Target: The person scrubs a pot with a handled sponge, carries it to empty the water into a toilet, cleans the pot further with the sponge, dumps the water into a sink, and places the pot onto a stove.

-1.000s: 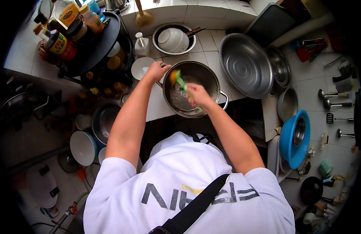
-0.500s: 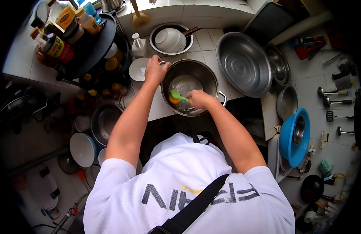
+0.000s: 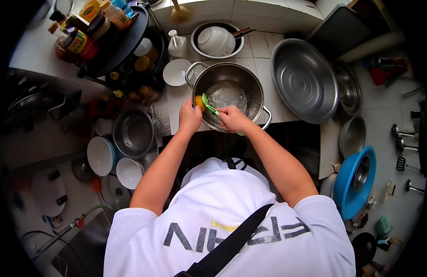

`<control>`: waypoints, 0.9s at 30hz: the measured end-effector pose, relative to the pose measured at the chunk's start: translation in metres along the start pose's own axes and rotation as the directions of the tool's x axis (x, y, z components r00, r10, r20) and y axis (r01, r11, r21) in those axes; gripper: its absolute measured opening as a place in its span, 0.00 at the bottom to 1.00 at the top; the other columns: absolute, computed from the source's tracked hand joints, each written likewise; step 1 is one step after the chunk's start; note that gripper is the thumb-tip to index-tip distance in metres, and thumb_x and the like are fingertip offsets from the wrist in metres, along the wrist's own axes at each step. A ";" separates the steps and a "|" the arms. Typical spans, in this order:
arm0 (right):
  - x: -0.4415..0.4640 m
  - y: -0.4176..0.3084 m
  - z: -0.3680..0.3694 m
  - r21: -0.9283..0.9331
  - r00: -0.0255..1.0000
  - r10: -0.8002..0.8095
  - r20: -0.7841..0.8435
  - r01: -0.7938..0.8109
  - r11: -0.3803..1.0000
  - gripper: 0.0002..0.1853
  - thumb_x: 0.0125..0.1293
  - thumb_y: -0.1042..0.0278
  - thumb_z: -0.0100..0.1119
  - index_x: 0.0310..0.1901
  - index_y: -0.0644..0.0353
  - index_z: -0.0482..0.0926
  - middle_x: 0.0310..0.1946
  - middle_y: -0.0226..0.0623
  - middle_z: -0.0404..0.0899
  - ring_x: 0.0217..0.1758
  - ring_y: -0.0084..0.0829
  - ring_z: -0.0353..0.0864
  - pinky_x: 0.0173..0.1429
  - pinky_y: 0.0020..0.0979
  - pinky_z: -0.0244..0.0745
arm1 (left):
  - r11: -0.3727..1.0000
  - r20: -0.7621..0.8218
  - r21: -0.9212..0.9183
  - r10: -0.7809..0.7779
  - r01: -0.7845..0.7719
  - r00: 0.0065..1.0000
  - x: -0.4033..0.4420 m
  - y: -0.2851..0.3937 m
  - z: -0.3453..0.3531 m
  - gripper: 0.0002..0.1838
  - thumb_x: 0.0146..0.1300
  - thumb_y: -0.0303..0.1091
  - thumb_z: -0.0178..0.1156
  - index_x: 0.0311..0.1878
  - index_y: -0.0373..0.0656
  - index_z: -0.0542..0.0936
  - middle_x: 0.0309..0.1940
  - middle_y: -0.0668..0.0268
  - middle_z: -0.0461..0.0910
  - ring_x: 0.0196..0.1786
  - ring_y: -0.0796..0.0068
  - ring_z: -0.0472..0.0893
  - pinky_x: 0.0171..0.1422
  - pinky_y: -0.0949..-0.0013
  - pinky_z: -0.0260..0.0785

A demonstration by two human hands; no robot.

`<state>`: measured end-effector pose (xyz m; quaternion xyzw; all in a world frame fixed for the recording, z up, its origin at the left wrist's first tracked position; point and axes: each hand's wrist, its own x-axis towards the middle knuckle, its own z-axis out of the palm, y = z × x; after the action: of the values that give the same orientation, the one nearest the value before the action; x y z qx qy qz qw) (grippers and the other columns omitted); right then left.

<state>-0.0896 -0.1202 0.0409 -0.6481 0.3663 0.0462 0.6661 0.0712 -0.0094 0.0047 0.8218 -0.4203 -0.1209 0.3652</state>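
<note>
In the middle of the frame, slightly above centre, a metal pot [image 3: 256, 94] stands on the counter [image 3: 265, 48] with clear liquid inside. My right hand [image 3: 233, 119] has its fingers closed round a green-handled scrubber [image 3: 208, 106], its orange head at the pot's left wall. My left hand [image 3: 190, 116] is at the left rim beside that head; whether its fingers grip, I can't tell.

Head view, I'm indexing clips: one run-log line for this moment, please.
left hand: at metal pot; right hand: holding green-handled scrubber; orange head: beside left hand
</note>
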 end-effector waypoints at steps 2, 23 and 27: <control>0.007 -0.003 -0.015 -0.163 0.997 -0.072 0.032 0.076 0.984 0.18 0.70 0.68 0.45 0.59 0.59 0.75 0.22 0.30 0.70 0.14 0.21 0.65 0.19 0.24 0.63 | 0.997 0.055 -0.040 -0.063 0.065 0.997 0.008 -0.007 0.001 0.18 0.59 0.30 0.56 0.52 0.35 0.75 0.42 0.48 0.79 0.45 0.49 0.79 0.50 0.56 0.71; 0.041 0.025 -0.016 0.593 0.965 0.237 -0.111 -0.127 0.795 0.19 0.68 0.68 0.44 0.59 0.56 0.71 0.24 0.36 0.73 0.22 0.27 0.73 0.22 0.30 0.68 | 0.942 -0.092 -0.137 -0.321 0.307 0.943 -0.041 0.009 0.027 0.25 0.59 0.30 0.60 0.60 0.38 0.70 0.47 0.56 0.80 0.44 0.63 0.82 0.50 0.63 0.73; 0.023 0.003 -0.020 0.611 0.968 0.096 0.231 -0.221 0.760 0.20 0.70 0.68 0.44 0.62 0.54 0.72 0.21 0.30 0.69 0.16 0.20 0.64 0.17 0.25 0.58 | 0.842 0.009 -0.323 -0.454 0.433 0.891 -0.058 0.015 0.035 0.21 0.60 0.24 0.54 0.58 0.41 0.67 0.41 0.62 0.77 0.34 0.75 0.79 0.30 0.72 0.73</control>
<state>-0.0829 -0.1477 0.0278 -0.3462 0.3502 0.0371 0.8695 0.0086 0.0129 -0.0152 0.8309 -0.1814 -0.2399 0.4682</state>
